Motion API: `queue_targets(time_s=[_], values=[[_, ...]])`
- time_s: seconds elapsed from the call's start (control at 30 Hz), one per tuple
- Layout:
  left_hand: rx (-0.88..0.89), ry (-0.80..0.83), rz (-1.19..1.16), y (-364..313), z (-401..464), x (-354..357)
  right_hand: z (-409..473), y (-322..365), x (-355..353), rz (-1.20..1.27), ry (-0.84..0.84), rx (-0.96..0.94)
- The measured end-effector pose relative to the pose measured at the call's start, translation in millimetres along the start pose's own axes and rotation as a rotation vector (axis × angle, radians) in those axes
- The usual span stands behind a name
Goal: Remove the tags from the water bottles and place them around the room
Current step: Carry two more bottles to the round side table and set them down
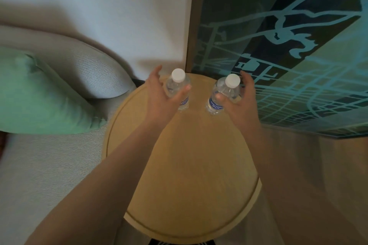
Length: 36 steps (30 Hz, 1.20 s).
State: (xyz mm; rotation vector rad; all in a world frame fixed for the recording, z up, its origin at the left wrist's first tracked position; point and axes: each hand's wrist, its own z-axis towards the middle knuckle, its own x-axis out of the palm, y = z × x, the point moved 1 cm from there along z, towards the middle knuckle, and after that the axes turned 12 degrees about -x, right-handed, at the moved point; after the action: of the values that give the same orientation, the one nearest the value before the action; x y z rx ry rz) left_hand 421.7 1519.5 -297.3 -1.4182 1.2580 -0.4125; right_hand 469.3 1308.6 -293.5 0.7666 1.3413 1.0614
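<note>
Two clear water bottles with white caps and blue labels stand upright at the far edge of a round wooden side table [189, 161]. My left hand [161, 98] is cupped around the left bottle [177, 77], thumb in front of it and fingers spread behind. On the other side, my right hand [242, 103] curves around the right bottle [231, 83], its thumb on the bottle's front and its fingers apart beside the cap. Neither hand is closed tight. I see no tag on either bottle.
A grey sofa [95, 69] with a green cushion [39, 97] sits left of the table. A white wall [129, 16] rises behind it. A large framed teal artwork [288, 49] leans close on the right.
</note>
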Motion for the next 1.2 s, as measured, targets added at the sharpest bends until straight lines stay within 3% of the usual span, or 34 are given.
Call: queue_targets(time_s=[0.17,0.6,0.97,1.2], values=[[-0.141,-0.035,-0.085,2.4,-10.8,5.9,-12.0,3.1,-0.9,-0.038,-0.039,0.011],[-0.099,0.016,-0.080,-12.8,26.1,11.2,32.9,12.7,13.2,-0.056,0.074,0.001],[-0.105,0.030,-0.083,-20.0,43.4,16.8,47.9,22.9,33.2,-0.028,0.053,0.050],[-0.111,-0.049,0.086,-23.7,33.0,24.1,43.8,35.1,31.4,-0.038,0.038,0.106]])
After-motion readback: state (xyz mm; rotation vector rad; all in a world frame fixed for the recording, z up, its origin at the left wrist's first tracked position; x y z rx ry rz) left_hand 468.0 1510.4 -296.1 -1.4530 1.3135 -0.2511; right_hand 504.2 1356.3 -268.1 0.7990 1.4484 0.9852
